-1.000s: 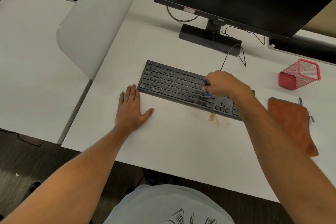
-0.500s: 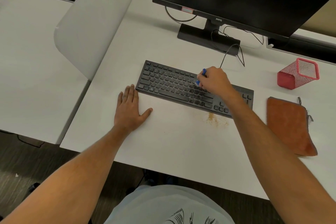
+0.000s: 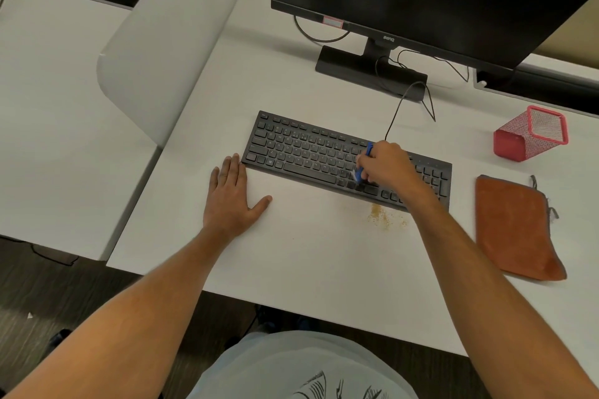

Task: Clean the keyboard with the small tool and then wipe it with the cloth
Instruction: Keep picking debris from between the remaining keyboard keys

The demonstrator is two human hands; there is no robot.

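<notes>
Head view: right hand point(image 3: 387, 165) curls its fingers around a small blue brush point(image 3: 363, 162), bristle end down on the black keyboard point(image 3: 304, 152), right of middle. Left hand point(image 3: 230, 201) lies flat on the white desk point(image 3: 317, 256), fingers straight and together, fingertips touching the keyboard's near-left corner. Tan crumbs point(image 3: 382, 215) sit just below the brush-holding fingers. Orange cloth point(image 3: 515, 227) lies well right of them.

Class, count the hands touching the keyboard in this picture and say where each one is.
2. The left hand lies flat on the desk, fingertips at the keyboard left corner; the right hand holds the blue tool on the keys.
</notes>
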